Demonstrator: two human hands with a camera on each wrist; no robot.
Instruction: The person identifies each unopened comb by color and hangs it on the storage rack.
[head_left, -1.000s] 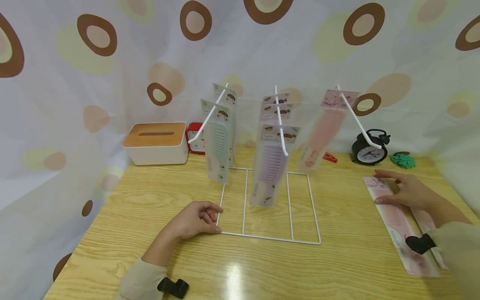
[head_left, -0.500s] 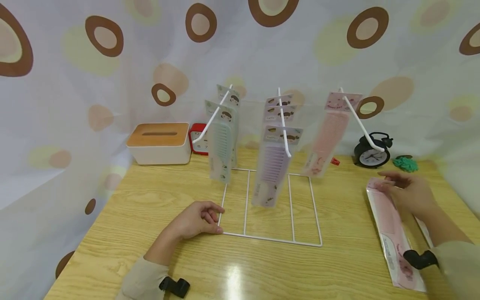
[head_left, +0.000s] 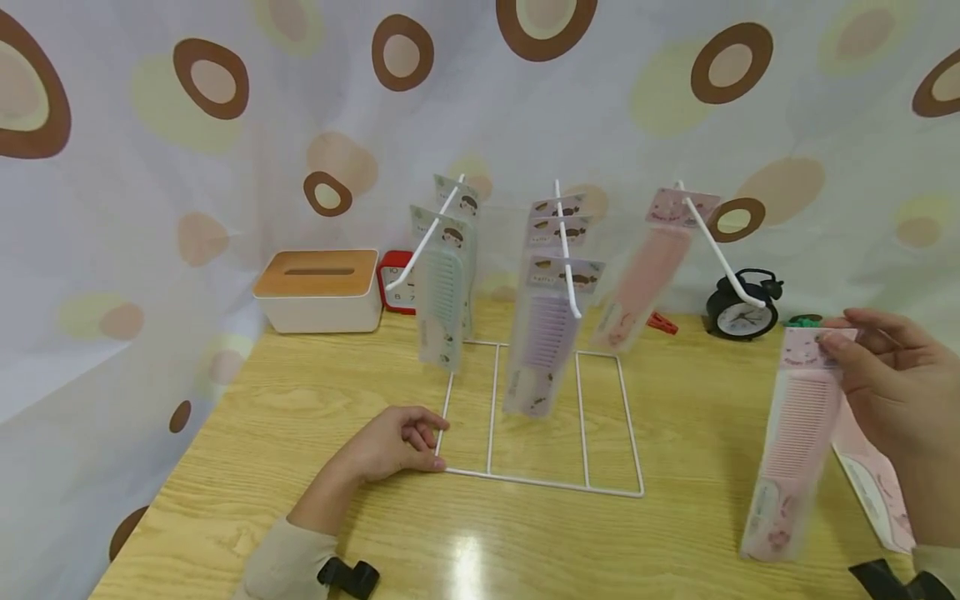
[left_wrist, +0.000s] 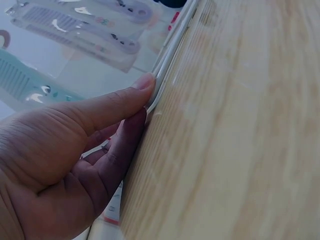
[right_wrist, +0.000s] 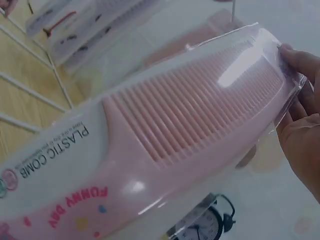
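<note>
My left hand [head_left: 393,442] rests at the left front corner of a white wire display rack [head_left: 540,482], its thumb and index finger pinching the base wire. My right hand [head_left: 896,383] pinches the top card of a pink packaged comb [head_left: 797,433], which hangs tilted above the table. In the right wrist view that comb [right_wrist: 200,105] shows "PLASTIC COMB" on its clear sleeve. Another pink comb package [head_left: 881,504] lies on the table, partly hidden by my right hand. From the rack's hooks hang green combs [head_left: 441,287], purple combs [head_left: 551,329] and one pink comb [head_left: 651,267].
Behind the rack stand a tissue box [head_left: 318,292] with a wooden lid and a red-framed clock [head_left: 397,283]. At the right back are a black alarm clock [head_left: 742,312], a red clip [head_left: 662,323] and a green bundle [head_left: 804,320], partly covered.
My right hand has lifted one pink packaged comb off the table and brought it up to hang beside the other package. My left hand has stayed at the rack's corner.
</note>
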